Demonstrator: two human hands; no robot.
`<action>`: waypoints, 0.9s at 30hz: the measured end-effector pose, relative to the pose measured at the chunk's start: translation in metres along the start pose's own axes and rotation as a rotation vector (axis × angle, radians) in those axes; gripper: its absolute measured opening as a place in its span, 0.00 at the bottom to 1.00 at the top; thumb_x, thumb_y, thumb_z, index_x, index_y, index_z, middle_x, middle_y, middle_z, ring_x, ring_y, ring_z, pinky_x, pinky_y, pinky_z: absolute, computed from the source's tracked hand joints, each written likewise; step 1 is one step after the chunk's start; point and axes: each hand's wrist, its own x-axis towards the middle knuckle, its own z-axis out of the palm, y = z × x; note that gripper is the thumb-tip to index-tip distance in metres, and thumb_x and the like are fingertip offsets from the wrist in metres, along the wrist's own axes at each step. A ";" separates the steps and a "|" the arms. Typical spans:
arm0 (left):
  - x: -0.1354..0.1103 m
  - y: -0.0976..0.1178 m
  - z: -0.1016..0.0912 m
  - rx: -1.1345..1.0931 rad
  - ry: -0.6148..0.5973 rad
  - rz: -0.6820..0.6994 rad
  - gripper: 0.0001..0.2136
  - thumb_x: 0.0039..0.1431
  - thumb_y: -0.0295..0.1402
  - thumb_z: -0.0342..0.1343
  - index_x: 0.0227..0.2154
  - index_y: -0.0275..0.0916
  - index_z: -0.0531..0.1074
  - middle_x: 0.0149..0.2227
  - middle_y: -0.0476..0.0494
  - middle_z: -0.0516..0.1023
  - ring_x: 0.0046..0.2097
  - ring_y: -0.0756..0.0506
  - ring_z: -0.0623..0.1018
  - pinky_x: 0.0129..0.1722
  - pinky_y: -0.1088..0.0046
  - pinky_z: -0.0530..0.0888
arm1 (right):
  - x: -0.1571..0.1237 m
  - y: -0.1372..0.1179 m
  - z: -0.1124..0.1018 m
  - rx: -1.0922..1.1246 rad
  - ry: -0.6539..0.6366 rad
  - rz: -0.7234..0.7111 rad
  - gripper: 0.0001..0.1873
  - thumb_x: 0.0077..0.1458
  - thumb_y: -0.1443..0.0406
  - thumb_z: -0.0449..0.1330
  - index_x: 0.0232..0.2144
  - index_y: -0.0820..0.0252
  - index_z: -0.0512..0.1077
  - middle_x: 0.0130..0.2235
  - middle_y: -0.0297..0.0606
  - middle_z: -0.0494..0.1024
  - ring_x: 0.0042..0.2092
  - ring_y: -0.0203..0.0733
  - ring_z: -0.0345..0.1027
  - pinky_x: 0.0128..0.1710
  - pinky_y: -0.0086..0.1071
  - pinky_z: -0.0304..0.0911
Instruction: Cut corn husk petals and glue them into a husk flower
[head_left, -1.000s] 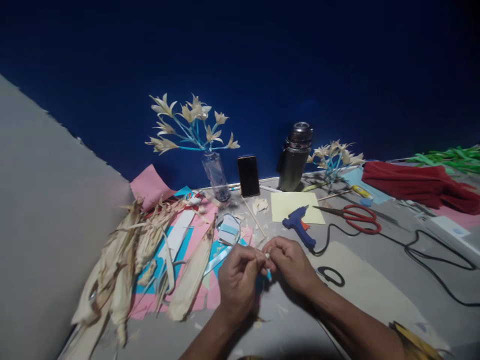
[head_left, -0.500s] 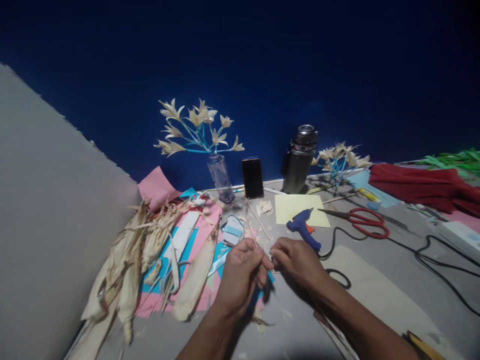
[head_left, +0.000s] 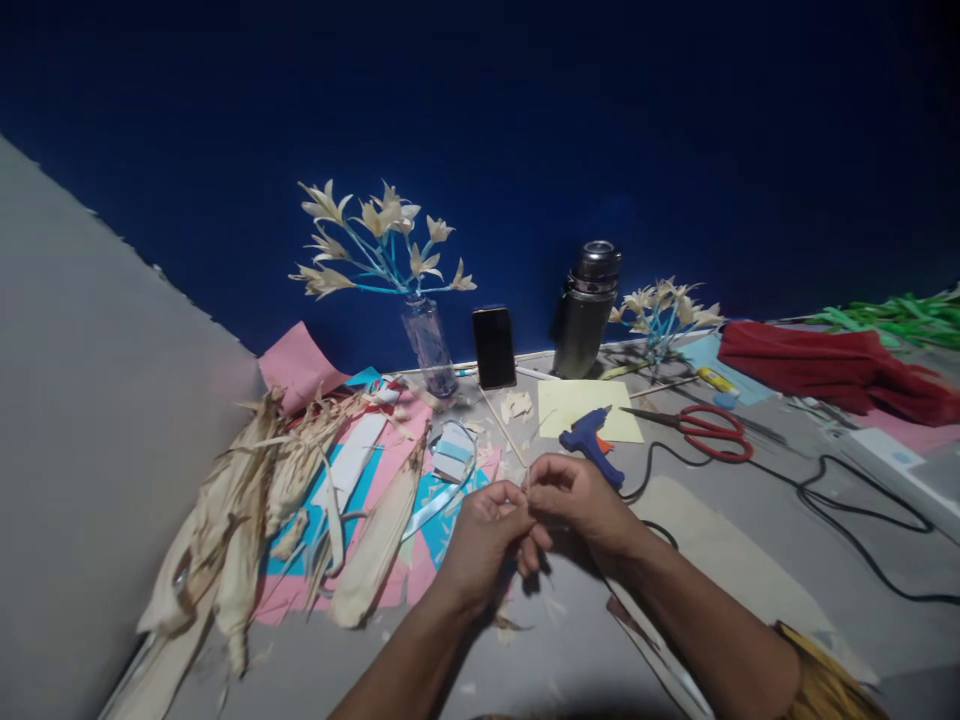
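My left hand point(head_left: 484, 535) and my right hand point(head_left: 577, 495) meet over the grey table point(head_left: 570, 650), fingertips pinched together on a small pale piece with a thin stick; it is too small to name. A blue strip shows just under my left fingers. Dried corn husks point(head_left: 247, 520) lie in a heap to the left on pink and blue paper sheets point(head_left: 390, 470). A blue glue gun point(head_left: 592, 450) lies just beyond my right hand.
A bottle with husk flowers point(head_left: 382, 250), a phone point(head_left: 493, 346) and a metal flask point(head_left: 587, 308) stand along the blue wall. Red scissors point(head_left: 705, 430), a yellow sheet point(head_left: 585, 410), black cable point(head_left: 840, 510), a second flower bunch point(head_left: 664, 310) and red cloth point(head_left: 832, 365) lie to the right.
Both hands stayed pinched together on the small piece, shifting slightly farther up the table; the view itself wobbled.
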 end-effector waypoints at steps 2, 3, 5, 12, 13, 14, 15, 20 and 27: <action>0.000 -0.002 0.000 0.019 -0.028 -0.007 0.18 0.48 0.41 0.68 0.28 0.37 0.65 0.20 0.43 0.79 0.14 0.53 0.70 0.14 0.82 0.63 | -0.001 0.001 0.001 0.026 0.013 0.022 0.18 0.43 0.56 0.74 0.24 0.62 0.74 0.25 0.32 0.73 0.27 0.34 0.64 0.29 0.28 0.58; 0.000 -0.003 0.000 0.029 -0.041 -0.010 0.18 0.49 0.42 0.68 0.28 0.37 0.65 0.20 0.43 0.79 0.14 0.53 0.70 0.14 0.82 0.63 | -0.001 0.001 0.000 0.025 0.029 0.017 0.18 0.44 0.56 0.74 0.23 0.63 0.74 0.25 0.32 0.74 0.28 0.34 0.64 0.30 0.29 0.58; 0.000 -0.003 0.000 0.039 -0.059 -0.011 0.18 0.51 0.44 0.67 0.27 0.37 0.65 0.20 0.43 0.79 0.14 0.53 0.70 0.13 0.82 0.63 | -0.002 0.001 -0.001 0.023 0.046 -0.004 0.16 0.47 0.57 0.73 0.24 0.63 0.76 0.26 0.33 0.75 0.30 0.35 0.65 0.32 0.30 0.59; 0.002 -0.009 -0.002 -0.095 -0.153 -0.068 0.18 0.53 0.44 0.66 0.26 0.35 0.68 0.19 0.43 0.78 0.14 0.53 0.70 0.13 0.82 0.63 | -0.001 0.000 -0.002 0.210 0.010 0.057 0.16 0.45 0.56 0.75 0.29 0.62 0.80 0.30 0.38 0.76 0.26 0.33 0.63 0.25 0.27 0.58; 0.002 -0.010 -0.003 -0.122 -0.172 -0.072 0.17 0.54 0.43 0.66 0.27 0.34 0.69 0.19 0.43 0.78 0.14 0.53 0.70 0.13 0.82 0.63 | -0.001 0.000 -0.001 0.270 -0.004 0.079 0.16 0.44 0.56 0.75 0.30 0.63 0.80 0.28 0.36 0.75 0.24 0.29 0.58 0.22 0.24 0.53; 0.003 -0.011 -0.003 -0.146 -0.192 -0.075 0.16 0.55 0.43 0.65 0.27 0.34 0.69 0.19 0.43 0.77 0.14 0.53 0.70 0.13 0.83 0.63 | -0.001 0.000 -0.001 0.328 -0.021 0.092 0.16 0.43 0.57 0.76 0.30 0.63 0.80 0.26 0.33 0.72 0.22 0.27 0.53 0.20 0.23 0.49; 0.003 -0.011 -0.004 -0.167 -0.212 -0.077 0.16 0.55 0.42 0.65 0.27 0.34 0.69 0.19 0.44 0.77 0.14 0.54 0.69 0.13 0.83 0.63 | -0.001 0.001 -0.001 0.380 -0.038 0.095 0.16 0.43 0.57 0.76 0.30 0.62 0.80 0.25 0.31 0.69 0.21 0.25 0.49 0.19 0.21 0.46; 0.002 0.004 -0.006 -0.198 -0.370 -0.159 0.13 0.55 0.38 0.66 0.29 0.32 0.72 0.16 0.50 0.72 0.13 0.56 0.64 0.15 0.82 0.65 | -0.002 -0.002 -0.006 0.518 -0.066 0.044 0.12 0.47 0.61 0.74 0.31 0.58 0.76 0.32 0.31 0.70 0.23 0.25 0.46 0.18 0.19 0.46; 0.004 0.010 -0.011 -0.081 -0.315 0.013 0.15 0.53 0.40 0.68 0.29 0.32 0.73 0.18 0.47 0.75 0.15 0.55 0.67 0.15 0.82 0.63 | 0.001 -0.017 -0.015 0.414 0.086 -0.128 0.30 0.54 0.39 0.59 0.43 0.56 0.75 0.44 0.42 0.75 0.26 0.33 0.57 0.18 0.26 0.54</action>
